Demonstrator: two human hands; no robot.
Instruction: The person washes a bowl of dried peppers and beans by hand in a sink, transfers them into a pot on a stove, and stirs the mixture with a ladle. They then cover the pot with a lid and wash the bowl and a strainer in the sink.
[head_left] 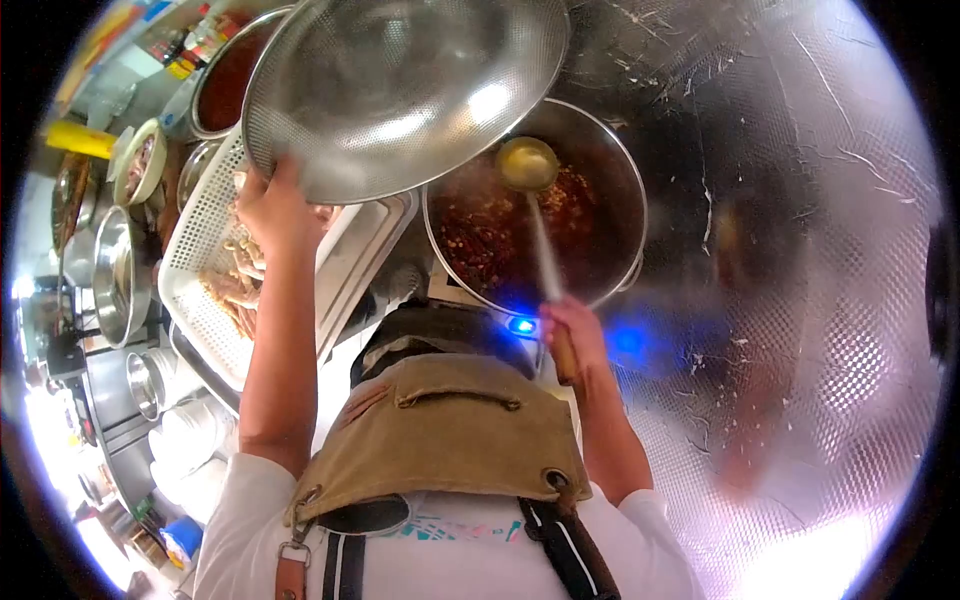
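My left hand [278, 212] grips the near left rim of a large perforated metal strainer [400, 95], held up and partly over the pot's upper left edge. Below and to the right stands a big metal pot [642, 215] of dark red liquid with chili pieces and seeds floating in it. My right hand [575, 340] is closed round the wooden handle of a ladle [527, 165]. The ladle's bowl, yellowish inside, is over the pot's contents near the far side; whether it touches the liquid I cannot tell.
A white perforated basket [190, 290] with pale food pieces sits left of the pot, beside a metal tray [372, 245]. Behind it is a pot of red liquid [230, 85]. Bowls [122, 275] line the far left. A foil-like metal wall [800, 250] rises on the right.
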